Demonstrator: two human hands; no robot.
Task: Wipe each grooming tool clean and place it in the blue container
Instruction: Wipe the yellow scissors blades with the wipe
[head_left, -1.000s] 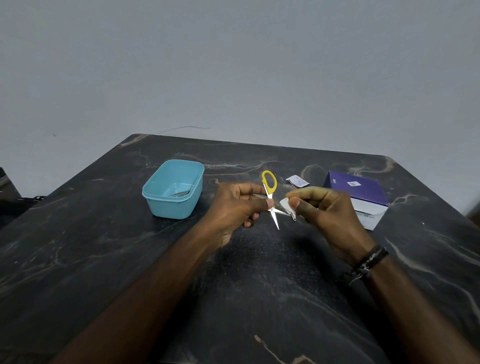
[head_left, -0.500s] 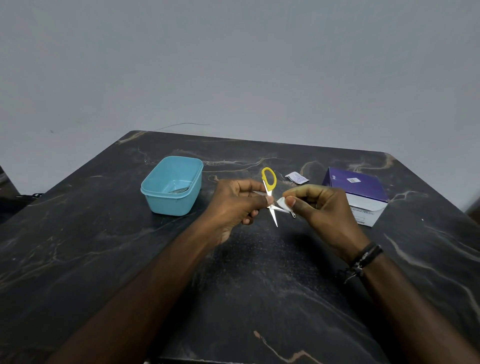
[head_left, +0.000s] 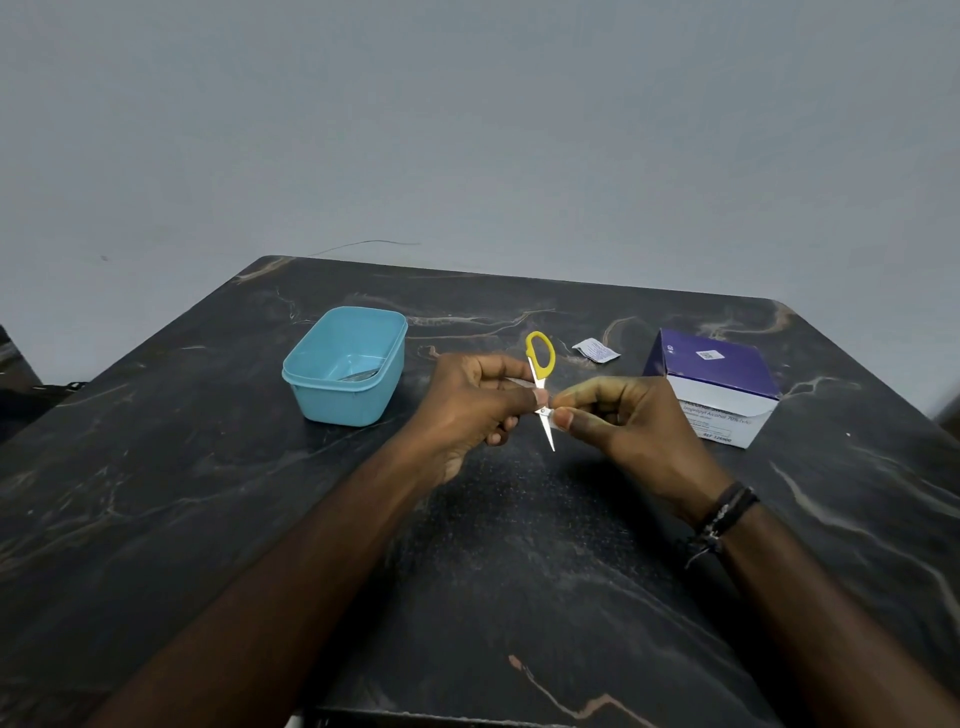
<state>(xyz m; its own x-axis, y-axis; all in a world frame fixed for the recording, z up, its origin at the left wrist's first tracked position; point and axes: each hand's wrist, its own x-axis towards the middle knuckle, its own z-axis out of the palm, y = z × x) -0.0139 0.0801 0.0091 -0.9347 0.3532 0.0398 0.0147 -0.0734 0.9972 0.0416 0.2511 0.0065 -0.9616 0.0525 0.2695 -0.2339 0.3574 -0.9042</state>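
My left hand (head_left: 467, 410) holds small scissors (head_left: 540, 374) with a yellow handle loop, blades pointing down toward me. My right hand (head_left: 618, 426) pinches a small white wipe (head_left: 557, 420) against the blades near the pivot. The wipe is mostly hidden by my thumb and fingers. The blue container (head_left: 345, 366) stands on the dark marble table (head_left: 208, 493) to the left of my hands. A metal tool (head_left: 358, 373) lies inside it.
A purple and white box of alcohol pads (head_left: 714, 387) sits at the right, just behind my right hand. A torn wipe sachet (head_left: 596, 349) lies on the table behind the scissors. The grey wall rises behind the table's far edge.
The scissor blades, spread apart before, are now together. My right hand with the wipe has moved closer along the blades to the pivot.
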